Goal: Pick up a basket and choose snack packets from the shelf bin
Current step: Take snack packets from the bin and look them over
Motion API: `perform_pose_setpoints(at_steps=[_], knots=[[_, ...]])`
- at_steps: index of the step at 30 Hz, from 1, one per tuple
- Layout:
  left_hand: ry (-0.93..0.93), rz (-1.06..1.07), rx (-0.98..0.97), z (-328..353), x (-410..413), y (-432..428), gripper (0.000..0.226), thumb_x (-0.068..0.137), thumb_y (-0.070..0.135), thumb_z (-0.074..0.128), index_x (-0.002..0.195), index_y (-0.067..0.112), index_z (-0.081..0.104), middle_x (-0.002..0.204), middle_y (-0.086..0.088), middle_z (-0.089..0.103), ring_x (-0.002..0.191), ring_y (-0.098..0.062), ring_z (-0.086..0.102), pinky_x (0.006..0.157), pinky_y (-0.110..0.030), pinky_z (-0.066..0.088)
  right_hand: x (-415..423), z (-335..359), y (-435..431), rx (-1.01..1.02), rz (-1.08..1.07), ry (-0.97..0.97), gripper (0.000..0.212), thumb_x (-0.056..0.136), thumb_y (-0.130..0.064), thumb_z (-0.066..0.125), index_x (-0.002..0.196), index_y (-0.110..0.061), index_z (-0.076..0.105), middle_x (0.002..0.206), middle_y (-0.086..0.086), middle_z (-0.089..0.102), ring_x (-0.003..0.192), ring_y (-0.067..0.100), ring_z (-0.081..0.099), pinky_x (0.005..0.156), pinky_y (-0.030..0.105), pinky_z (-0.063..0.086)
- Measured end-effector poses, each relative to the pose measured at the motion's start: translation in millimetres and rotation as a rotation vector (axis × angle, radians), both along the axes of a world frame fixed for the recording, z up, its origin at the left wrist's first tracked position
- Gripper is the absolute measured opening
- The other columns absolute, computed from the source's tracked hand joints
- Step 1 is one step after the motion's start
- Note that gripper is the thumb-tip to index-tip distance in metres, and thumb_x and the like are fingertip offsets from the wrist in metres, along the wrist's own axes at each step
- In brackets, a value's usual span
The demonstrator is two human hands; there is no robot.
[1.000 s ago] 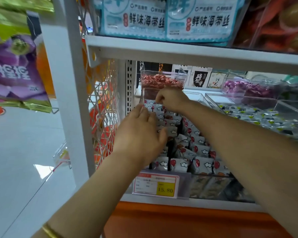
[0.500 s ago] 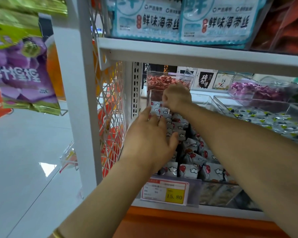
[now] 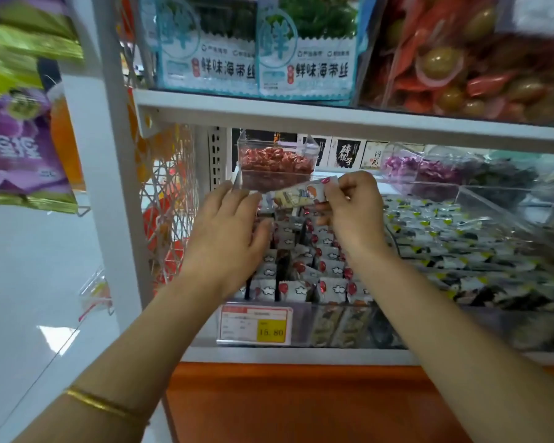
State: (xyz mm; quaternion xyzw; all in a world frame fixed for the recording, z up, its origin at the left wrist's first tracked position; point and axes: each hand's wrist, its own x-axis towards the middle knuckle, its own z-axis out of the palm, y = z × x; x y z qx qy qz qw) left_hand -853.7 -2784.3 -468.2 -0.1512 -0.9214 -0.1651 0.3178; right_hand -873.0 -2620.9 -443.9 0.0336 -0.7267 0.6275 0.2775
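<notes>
- Pinching one snack packet [image 3: 298, 196] by its right end, the right hand [image 3: 354, 215] has its thumb and curled fingers clamped on it and holds it roughly level above the far part of the clear bin [image 3: 301, 321].
- The left hand [image 3: 224, 238] is over the bin's left side, fingers straight and slightly apart, gripping nothing. Whether its fingertips touch the packet's left end cannot be told.
- Rows of white-and-red packets [image 3: 304, 282] stand in the bin under both hands.
- A price tag [image 3: 255, 324] on the bin's front reads 15.80.
- A small box of red sweets [image 3: 275, 164] sits behind the hands.
- A gold bangle [image 3: 106, 405] circles the left wrist.
</notes>
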Motion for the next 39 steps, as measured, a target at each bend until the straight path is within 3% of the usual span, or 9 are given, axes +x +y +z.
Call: perform_pose_setpoints(at_steps=[5,8,10,13,19,27,33,36,39], knots=[[0.091,-0.045,0.132,8,24,9,0.046,0.096,0.03,0.042,0.138,0.011,0.041,0.137,-0.009,0.047,0.124,-0.026,0.034,0.1,-0.025,0.02,45,-2,17,-0.172,0.125,-0.047,0.005,0.096,-0.007,0.047,0.098,-0.003,0.047,0.084,0.011,0.058,0.05,0.007,0.059,0.048,0.024,0.054],[-0.13,-0.163,0.401,6,40,17,0.048,0.096,0.033,0.043,0.139,0.014,0.038,0.125,-0.008,0.053,0.111,-0.021,0.05,0.096,-0.032,0.041,60,-5,22,-0.266,0.192,-0.069,0.005,0.096,-0.006,0.047,0.1,-0.002,0.048,0.085,0.013,0.06,0.051,0.01,0.061,0.049,0.025,0.054],[-0.292,-0.238,0.599,6,47,21,0.038,0.095,0.032,0.046,0.128,0.013,0.051,0.099,-0.005,0.061,0.086,-0.017,0.058,0.076,-0.035,0.052,65,-6,25,-0.338,0.236,-0.088,0.004,0.096,-0.005,0.048,0.098,-0.003,0.048,0.08,0.01,0.059,0.051,0.011,0.062,0.048,0.024,0.053],[-0.487,-0.332,0.944,8,52,20,0.02,0.092,0.032,0.051,0.098,0.015,0.061,0.07,-0.001,0.06,0.058,-0.013,0.053,0.055,-0.031,0.046,67,-7,30,-0.419,0.293,-0.122,0.006,0.095,-0.004,0.049,0.089,-0.003,0.049,0.071,0.006,0.063,0.053,0.014,0.064,0.05,0.024,0.053],[-0.71,-0.501,1.478,14,46,14,0.021,0.091,0.024,0.052,0.073,0.013,0.056,0.056,0.002,0.057,0.053,-0.006,0.055,0.05,-0.014,0.049,67,-16,37,-0.603,0.48,-0.199,0.009,0.092,0.0,0.049,0.092,0.0,0.058,0.075,0.008,0.071,0.065,0.017,0.069,0.058,0.024,0.056],[-0.671,-0.47,1.601,14,42,14,0.021,0.092,0.017,0.052,0.073,0.013,0.057,0.058,0.001,0.052,0.047,-0.004,0.051,0.044,-0.012,0.046,66,-19,42,-0.525,0.577,-0.203,0.019,0.09,0.007,0.044,0.102,-0.001,0.057,0.078,0.005,0.072,0.073,0.019,0.07,0.065,0.025,0.058],[-0.621,-0.467,1.392,11,43,15,0.023,0.094,0.017,0.048,0.095,0.012,0.07,0.075,-0.001,0.059,0.056,-0.005,0.051,0.054,-0.014,0.048,70,-22,37,-0.321,0.461,-0.158,0.029,0.084,-0.031,0.054,0.1,-0.01,0.065,0.103,0.013,0.063,0.071,0.017,0.067,0.058,0.025,0.055],[-0.646,-0.516,1.31,13,43,11,0.026,0.093,0.011,0.049,0.097,0.019,0.073,0.081,-0.001,0.067,0.065,-0.007,0.059,0.06,-0.016,0.051,68,-25,37,-0.197,0.373,-0.137,0.016,0.091,-0.011,0.056,0.105,-0.011,0.063,0.11,0.013,0.06,0.075,0.014,0.065,0.065,0.026,0.055],[-0.651,-0.54,1.235,13,44,8,0.027,0.088,0.009,0.055,0.094,0.027,0.074,0.091,-0.001,0.072,0.08,-0.01,0.067,0.068,-0.016,0.052,65,-24,40,-0.165,0.357,-0.124,0.023,0.089,0.0,0.055,0.107,-0.014,0.06,0.113,0.005,0.064,0.088,0.016,0.069,0.073,0.028,0.056]])
